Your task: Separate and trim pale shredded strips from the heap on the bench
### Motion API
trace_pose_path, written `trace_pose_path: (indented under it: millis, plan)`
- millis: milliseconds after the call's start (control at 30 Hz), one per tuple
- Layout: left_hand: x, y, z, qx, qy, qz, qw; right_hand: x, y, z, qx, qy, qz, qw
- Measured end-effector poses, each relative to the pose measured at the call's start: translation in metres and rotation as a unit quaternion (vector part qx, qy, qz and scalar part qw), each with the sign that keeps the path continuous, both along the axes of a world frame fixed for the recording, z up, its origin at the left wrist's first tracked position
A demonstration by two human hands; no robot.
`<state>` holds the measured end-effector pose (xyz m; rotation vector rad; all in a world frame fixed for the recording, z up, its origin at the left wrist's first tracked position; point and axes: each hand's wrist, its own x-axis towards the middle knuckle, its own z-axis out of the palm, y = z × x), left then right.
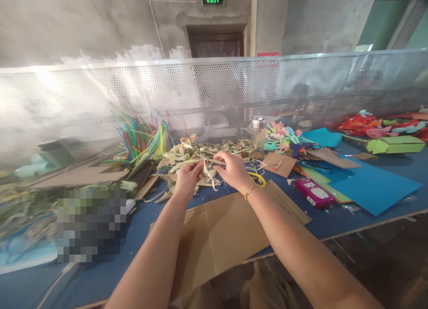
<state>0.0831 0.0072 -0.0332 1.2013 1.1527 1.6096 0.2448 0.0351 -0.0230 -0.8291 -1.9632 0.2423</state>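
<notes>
My left hand (189,177) is closed in a pinch on a pale, dry, husk-like strip (210,177), whose loose ends dangle between the two hands. Just right of it, my right hand (232,170) has its thumb and index finger apart, the fingertips close to the strip; whether they touch it I cannot tell. A gold bracelet (250,191) circles the right wrist. Behind both hands spreads a heap of similar pale and greenish strips (180,153). Beneath my forearms lies a flat sheet of brown cardboard (220,228).
A glass bottle (258,135) stands behind the heap, before a perforated metal screen (174,86). Coloured pipe cleaners (142,137) are bunched at left. To the right lie a magenta box (314,193), blue sheets (374,182) and a yellow ring (261,179).
</notes>
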Motion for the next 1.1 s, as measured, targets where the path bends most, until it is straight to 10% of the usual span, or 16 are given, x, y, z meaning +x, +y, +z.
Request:
trace_pose_path:
  millis: [1100]
  plan:
    - [0.002, -0.006, -0.001, 0.002, 0.065, 0.010, 0.998, -0.006, -0.009, 0.001, 0.117, -0.155, -0.011, 0.981]
